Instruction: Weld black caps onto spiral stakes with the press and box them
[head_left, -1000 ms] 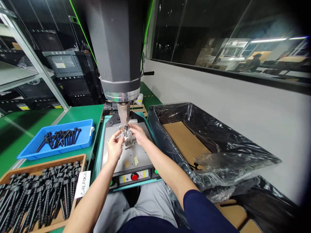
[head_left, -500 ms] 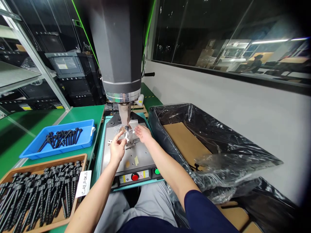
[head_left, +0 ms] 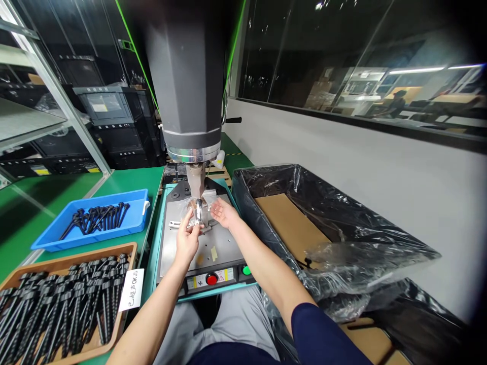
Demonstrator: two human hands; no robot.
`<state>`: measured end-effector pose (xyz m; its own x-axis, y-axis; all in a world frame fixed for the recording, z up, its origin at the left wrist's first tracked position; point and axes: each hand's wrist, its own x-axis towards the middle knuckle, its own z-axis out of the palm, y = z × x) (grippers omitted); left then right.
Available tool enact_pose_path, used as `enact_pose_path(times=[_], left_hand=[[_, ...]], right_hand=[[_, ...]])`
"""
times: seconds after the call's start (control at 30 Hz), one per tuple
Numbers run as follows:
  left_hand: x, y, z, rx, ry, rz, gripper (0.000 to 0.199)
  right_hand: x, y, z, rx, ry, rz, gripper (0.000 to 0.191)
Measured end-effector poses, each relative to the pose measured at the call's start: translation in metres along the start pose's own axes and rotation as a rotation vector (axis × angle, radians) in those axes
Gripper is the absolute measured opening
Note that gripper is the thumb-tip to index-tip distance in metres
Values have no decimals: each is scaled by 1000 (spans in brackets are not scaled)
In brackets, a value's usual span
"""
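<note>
Right hand backed off one black part, left hand near it; fingers apart on both.

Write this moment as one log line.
left hand: at fixture, grip unclear; right hand: open beside it; blue tray: black parts inside

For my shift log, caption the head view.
Left hand and right hand at a metal fixture under the grey machine head, blue tray of black parts nearby.

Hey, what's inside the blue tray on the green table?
The blue tray holds a heap of long black pieces with wider heads. Upper ones partly cover others, so the full count and whatever lies beneath can't be seen.
</note>
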<state>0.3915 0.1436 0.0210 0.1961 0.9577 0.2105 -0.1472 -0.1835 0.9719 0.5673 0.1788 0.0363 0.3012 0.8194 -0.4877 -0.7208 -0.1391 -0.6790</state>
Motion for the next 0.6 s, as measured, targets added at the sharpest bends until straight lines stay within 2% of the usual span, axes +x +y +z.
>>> enact_pose_path(times=[0.17, 0.33, 0.5, 0.6], left_hand=[[-20, -1, 0, -61, -23, -144, 71], [-43, -8, 1, -56, -70, -201, 68], [-70, -30, -4, -78, -141, -274, 55], [-86, -47, -7, -72, -138, -298, 50]], right_hand=[[-4, 1, -2, 45, 30, 21, 26], [-7, 3, -8, 73, 60, 35, 32], [-12, 8, -26, 145, 115, 10, 30], [-13, 13, -31, 93, 116, 2, 31]])
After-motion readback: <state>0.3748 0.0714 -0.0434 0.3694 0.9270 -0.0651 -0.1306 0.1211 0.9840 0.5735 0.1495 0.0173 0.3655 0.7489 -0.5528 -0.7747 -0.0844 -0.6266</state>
